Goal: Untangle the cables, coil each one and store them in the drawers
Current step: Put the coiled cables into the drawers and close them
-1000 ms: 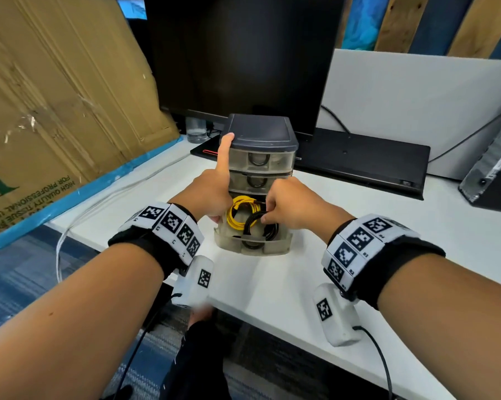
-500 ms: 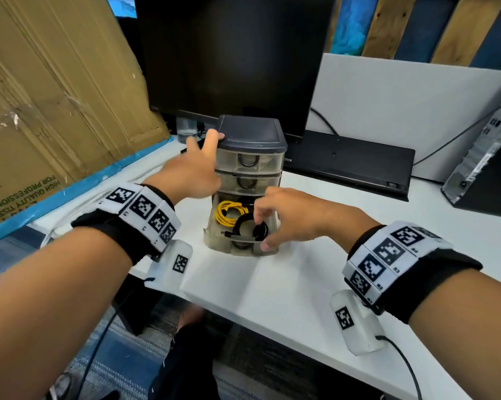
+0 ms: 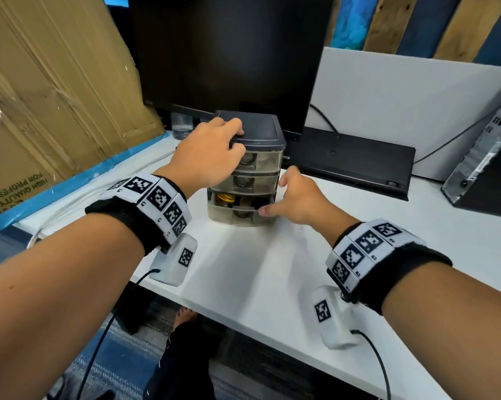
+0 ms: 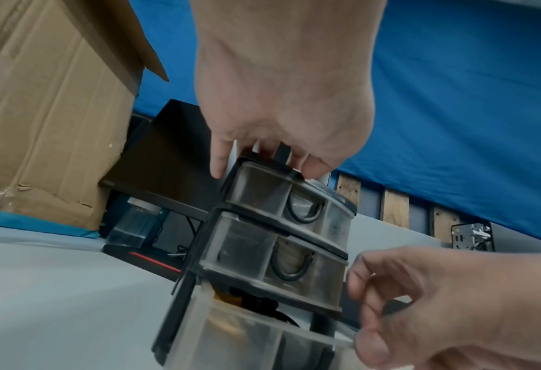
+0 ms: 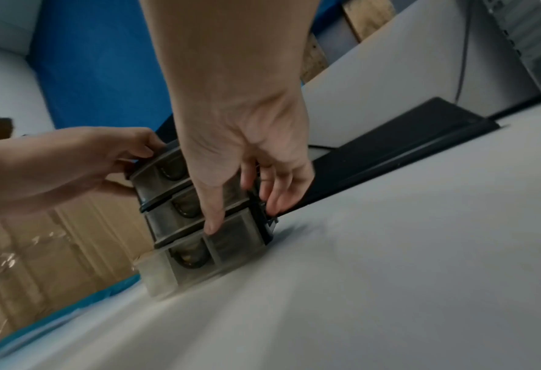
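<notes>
A small three-drawer unit [image 3: 255, 134] with a dark lid stands on the white desk [image 3: 258, 269]. My left hand [image 3: 237, 140] grips the lid's front left corner, fingers curled over the top and thumb on the side. The bottom drawer [image 3: 234, 215] stands slightly out. Through the gap show a coiled yellow cable [image 3: 224, 197] and a coiled black cable [image 3: 255, 202]. My right hand [image 3: 283, 197] presses its thumb on the drawer's front, its fingers loose beside the unit's right side. The wrist views show the unit [image 4: 278, 225] [image 5: 180, 207], the left hand [image 4: 263, 165] and the right hand [image 5: 244, 207].
A dark monitor [image 3: 229, 53] stands right behind the unit, with a flat black device [image 3: 350, 160] to its right. A glass of water [image 3: 182, 127] and a big cardboard box [image 3: 56, 96] are at the left. A computer case [image 3: 485, 157] stands far right.
The bottom drawer has slid almost fully in. My right hand left the cables and now pushes the drawer's front. My left hand went from the drawer up to the lid.
</notes>
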Demonstrator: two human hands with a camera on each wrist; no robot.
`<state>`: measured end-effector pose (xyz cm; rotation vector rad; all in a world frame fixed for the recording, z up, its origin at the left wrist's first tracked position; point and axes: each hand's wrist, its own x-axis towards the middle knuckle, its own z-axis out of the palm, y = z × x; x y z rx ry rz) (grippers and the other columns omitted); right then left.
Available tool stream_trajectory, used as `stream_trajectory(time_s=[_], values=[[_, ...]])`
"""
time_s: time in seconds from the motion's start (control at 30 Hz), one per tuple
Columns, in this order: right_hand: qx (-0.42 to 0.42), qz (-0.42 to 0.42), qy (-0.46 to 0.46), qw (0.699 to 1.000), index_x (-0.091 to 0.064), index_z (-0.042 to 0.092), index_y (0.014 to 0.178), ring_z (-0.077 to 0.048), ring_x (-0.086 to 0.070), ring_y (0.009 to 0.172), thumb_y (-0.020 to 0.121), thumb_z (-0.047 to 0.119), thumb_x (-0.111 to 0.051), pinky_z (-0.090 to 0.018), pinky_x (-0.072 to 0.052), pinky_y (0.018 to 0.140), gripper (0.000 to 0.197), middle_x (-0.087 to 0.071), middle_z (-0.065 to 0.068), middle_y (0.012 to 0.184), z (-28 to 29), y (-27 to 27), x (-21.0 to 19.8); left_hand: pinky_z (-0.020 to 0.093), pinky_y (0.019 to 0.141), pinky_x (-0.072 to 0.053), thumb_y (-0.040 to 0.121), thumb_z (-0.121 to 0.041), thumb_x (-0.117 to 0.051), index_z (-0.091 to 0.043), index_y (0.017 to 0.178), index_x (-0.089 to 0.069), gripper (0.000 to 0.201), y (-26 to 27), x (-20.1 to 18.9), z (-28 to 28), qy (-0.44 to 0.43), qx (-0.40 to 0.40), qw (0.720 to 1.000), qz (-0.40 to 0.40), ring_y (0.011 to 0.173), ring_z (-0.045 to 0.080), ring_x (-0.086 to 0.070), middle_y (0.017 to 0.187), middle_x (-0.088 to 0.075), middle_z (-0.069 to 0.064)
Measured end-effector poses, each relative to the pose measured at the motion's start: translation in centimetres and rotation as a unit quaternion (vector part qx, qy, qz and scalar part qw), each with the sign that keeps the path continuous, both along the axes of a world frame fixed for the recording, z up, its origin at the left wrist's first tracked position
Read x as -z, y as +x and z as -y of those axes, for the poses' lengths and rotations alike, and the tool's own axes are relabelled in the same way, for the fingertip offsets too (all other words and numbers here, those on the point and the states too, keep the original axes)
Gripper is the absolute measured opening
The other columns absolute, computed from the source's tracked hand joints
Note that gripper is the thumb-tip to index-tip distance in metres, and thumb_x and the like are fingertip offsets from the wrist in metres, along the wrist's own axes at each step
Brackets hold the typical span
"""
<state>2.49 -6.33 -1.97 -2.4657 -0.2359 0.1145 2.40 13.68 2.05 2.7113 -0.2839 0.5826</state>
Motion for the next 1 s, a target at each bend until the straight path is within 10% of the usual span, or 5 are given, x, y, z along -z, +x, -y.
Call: stream_trajectory(time_s=[0.1, 0.6, 0.8, 1.0], values=[[-0.002, -0.064, 0.136, 0.989, -0.033, 0.022, 0.138, -0.021, -0.057, 0.107, 0.07, 0.015, -0.093, -0.027, -0.048, 0.067, 0.092, -0.056, 0.006, 0.107, -0.3, 0.8, 0.4, 0.046, 0.091, -0.049, 0.102, -0.035, -0.041, -0.024, 0.128, -0.052, 0.03, 0.2, 0.0, 0.2, 0.004, -0.007, 1.0, 0.013, 0.114, 0.029, -0.052, 0.126, -0.058, 0.005], [0.045, 0.047, -0.031, 0.997, -0.049, 0.026, 0.127, -0.025, -0.06, 0.111, 0.064, 0.047, -0.092, -0.051, -0.049, 0.098, 0.079, -0.064, 0.005, 0.117, -1.7, 3.4, 1.7, 0.047, 0.084, -0.055, 0.103, -0.033, -0.038, -0.024, 0.121, -0.051, 0.024, 1.1, 0.5, 1.0, 0.004, -0.039, 0.998, 0.039, 0.102, 0.026, -0.052, 0.118, -0.058, 0.005], [0.027, 0.038, 0.024, 0.999, -0.038, 0.024, 0.135, -0.03, -0.06, 0.111, 0.071, 0.026, -0.089, -0.05, -0.052, 0.097, 0.082, -0.06, -0.001, 0.124, -1.4, 2.5, 1.1, 0.045, 0.083, -0.054, 0.104, -0.032, -0.038, -0.025, 0.123, -0.05, 0.023, 0.9, 0.8, 1.2, -0.002, -0.046, 0.998, 0.044, 0.103, 0.024, -0.051, 0.121, -0.058, 0.004], [0.024, 0.259, 0.052, 0.964, -0.017, 0.03, 0.154, -0.024, -0.049, 0.125, 0.084, 0.013, -0.074, -0.042, -0.05, 0.097, 0.092, -0.026, 0.002, 0.154, -1.1, 0.5, -2.1, 0.042, 0.082, -0.051, 0.105, -0.031, -0.038, -0.024, 0.127, -0.05, 0.026, 0.5, 0.4, 1.4, -0.006, -0.046, 0.999, 0.026, 0.105, 0.024, -0.049, 0.121, -0.057, 0.004]])
